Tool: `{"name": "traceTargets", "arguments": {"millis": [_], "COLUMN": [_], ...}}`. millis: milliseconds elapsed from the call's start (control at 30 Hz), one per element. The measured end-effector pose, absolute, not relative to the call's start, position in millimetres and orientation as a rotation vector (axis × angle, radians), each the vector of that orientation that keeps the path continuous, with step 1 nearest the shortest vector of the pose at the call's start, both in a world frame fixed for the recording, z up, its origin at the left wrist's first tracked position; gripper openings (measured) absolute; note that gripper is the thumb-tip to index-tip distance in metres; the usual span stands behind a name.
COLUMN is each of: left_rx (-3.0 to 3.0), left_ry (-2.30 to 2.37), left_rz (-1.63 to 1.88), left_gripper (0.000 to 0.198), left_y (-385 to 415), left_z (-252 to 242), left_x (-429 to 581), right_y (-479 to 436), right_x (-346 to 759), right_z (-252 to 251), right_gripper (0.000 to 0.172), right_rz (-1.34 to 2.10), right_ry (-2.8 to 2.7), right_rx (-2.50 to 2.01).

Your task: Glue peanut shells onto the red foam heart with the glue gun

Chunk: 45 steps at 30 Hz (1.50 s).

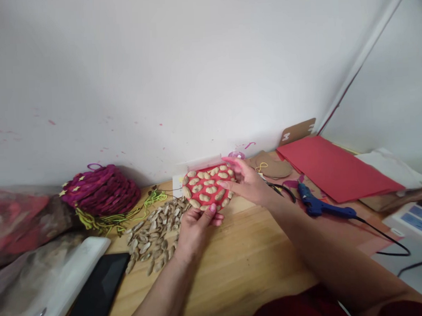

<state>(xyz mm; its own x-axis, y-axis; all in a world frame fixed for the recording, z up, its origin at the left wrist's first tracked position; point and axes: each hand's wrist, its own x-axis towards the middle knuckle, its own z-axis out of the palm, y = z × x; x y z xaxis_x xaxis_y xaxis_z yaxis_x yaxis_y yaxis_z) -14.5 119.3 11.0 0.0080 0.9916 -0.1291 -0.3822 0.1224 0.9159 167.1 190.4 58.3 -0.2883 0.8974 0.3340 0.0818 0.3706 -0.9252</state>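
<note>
A red board covered with peanut shells is held up over the wooden table. My left hand pinches its lower edge, thumb on the front and fingers behind. At its right side, my right hand has the thumb lying on the shells and the index finger stretched along the upper edge; the other fingers are partly hidden. Left of the board and below it lies a heap of loose peanut shells. To the right of my right hand rests a blue glue gun with a black cord.
Red paper sheets and brown card pieces lie at the back right. A purple yarn bundle with yellow-green strands stands at the left. A black phone-like slab and a white box border the wooden table.
</note>
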Motion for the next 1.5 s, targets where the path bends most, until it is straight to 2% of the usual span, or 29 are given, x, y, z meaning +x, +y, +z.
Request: {"name": "traceTargets", "arguments": {"millis": [67, 167, 233, 533, 700, 833, 900, 1067, 1233, 1500], "left_rx": [0.837, 0.895, 0.944, 1.160, 1.146, 1.045, 0.971, 0.898, 0.917, 0.803], "left_ry": [1.003, 1.047, 1.084, 1.162, 1.158, 1.153, 1.142, 1.097, 1.090, 1.024], "left_rz": [1.301, 1.313, 1.311, 1.320, 1.324, 1.386, 1.433, 1.496, 1.486, 1.475], "left_gripper": [0.046, 0.047, 0.047, 0.042, 0.044, 0.047, 0.047, 0.046, 0.046, 0.051], "left_y": [120, 119, 119, 117, 117, 120, 123, 126, 125, 125], "left_z": [10, 8, 7, 6, 7, 7, 6, 6, 7, 6], "left_x": [-15, -15, -15, -14, -15, -17, -17, -15, -14, -15], "right_y": [190, 188, 187, 187, 185, 186, 190, 211, 217, 230], "right_x": [167, 167, 166, 162, 164, 176, 187, 209, 203, 210], "right_z": [59, 62, 63, 59, 65, 79, 87, 90, 73, 59], "right_gripper": [0.064, 0.032, 0.019, 0.005, 0.004, 0.012, 0.018, 0.036, 0.026, 0.032], "right_rz": [0.744, 0.312, 0.154, 0.038, 0.204, 0.857, 1.014, 0.876, 0.776, 0.545], "right_ry": [-1.718, -1.855, -1.907, -1.957, -1.921, -1.666, -1.434, -1.026, -1.223, -1.462], "right_rx": [-0.881, -0.828, -0.819, -0.841, -0.782, -0.681, -0.648, -0.758, -0.972, -1.257]}}
